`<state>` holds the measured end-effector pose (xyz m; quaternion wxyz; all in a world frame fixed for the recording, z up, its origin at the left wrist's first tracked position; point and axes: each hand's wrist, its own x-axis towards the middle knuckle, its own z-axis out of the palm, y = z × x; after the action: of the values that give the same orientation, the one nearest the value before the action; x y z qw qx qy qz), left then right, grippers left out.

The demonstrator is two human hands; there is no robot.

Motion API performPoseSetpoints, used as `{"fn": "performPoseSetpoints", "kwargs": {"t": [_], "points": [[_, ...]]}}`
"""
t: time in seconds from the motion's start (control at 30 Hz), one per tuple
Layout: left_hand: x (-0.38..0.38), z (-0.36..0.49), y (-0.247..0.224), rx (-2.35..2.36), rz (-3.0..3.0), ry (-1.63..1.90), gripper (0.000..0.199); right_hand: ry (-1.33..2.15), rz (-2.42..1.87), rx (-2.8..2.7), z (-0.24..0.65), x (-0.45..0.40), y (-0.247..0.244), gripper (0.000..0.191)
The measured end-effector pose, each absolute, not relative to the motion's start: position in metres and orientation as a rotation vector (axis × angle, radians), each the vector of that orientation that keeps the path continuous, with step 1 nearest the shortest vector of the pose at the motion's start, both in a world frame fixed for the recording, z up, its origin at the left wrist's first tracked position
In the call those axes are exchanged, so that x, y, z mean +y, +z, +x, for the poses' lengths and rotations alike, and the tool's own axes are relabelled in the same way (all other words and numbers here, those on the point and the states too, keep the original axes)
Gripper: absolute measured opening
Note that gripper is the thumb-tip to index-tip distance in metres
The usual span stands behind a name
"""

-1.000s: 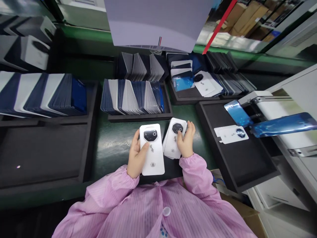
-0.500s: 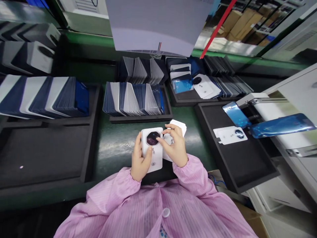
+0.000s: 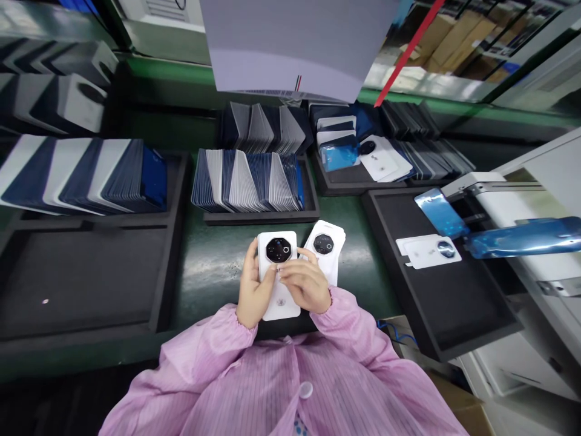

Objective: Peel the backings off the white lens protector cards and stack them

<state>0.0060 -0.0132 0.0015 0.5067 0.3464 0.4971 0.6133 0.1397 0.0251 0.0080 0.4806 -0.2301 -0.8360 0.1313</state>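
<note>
In front of me is a white phone back cover (image 3: 282, 306) with a dark eight-sided camera window near its top. My left hand (image 3: 255, 290) is closed round its left edge, the thumb lying across the face. Bent over the same cover is my right hand (image 3: 306, 281), its fingertips drawn together just below the camera window beside my left thumb. Anything between those fingertips is hidden. Partly behind the right hand, a small stack of white phone back covers (image 3: 333, 233), the top one with a dark camera window, lies slightly turned on the green bench.
A black tray (image 3: 263, 217) ahead holds rows of blue and white covers. More covers fill trays at the left and back right. The right tray (image 3: 449, 315) carries a white cover (image 3: 429, 251) and blue-filmed pieces (image 3: 440, 212). A grey panel (image 3: 295, 42) hangs ahead.
My right hand has moved down from the camera window to just below it, and its fingers have drawn together. The camera window of the neighbouring stack has come into sight.
</note>
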Motion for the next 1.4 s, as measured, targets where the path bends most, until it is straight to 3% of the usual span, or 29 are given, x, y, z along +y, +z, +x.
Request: {"fn": "performPoseSetpoints", "kwargs": {"t": [0.37, 0.57, 0.9, 1.07, 1.27, 1.4], "points": [[-0.0151, 0.0046, 0.0006, 1.215, 0.872, 1.448, 0.067, 0.437, -0.521, -1.917, 0.1421, 0.0255, -0.0003, 0.067], [-0.0145, 0.0053, 0.0015, 1.199, 0.915, 1.462, 0.067, 0.404, -0.555, -1.932, 0.1432, 0.0256, -0.0034, 0.054], [-0.0148, 0.0055, 0.0021, 1.213, 0.913, 1.460, 0.065, 0.342, -0.563, -1.897, 0.1441, 0.0251, -0.0037, 0.053], [-0.0149, 0.0061, 0.0019, 1.210, 0.894, 1.447, 0.065, 0.303, -0.620, -1.906, 0.1437, 0.0253, -0.0027, 0.040], [-0.0157, 0.0074, 0.0012, 1.184, 0.854, 1.438, 0.065, 0.296, -0.693, -1.847, 0.1421, 0.0237, -0.0024, 0.044], [-0.0164, 0.0088, 0.0021, 1.158, 0.817, 1.410, 0.067, 0.282, -0.995, -1.800, 0.1421, 0.0240, 0.0024, 0.052]]}}
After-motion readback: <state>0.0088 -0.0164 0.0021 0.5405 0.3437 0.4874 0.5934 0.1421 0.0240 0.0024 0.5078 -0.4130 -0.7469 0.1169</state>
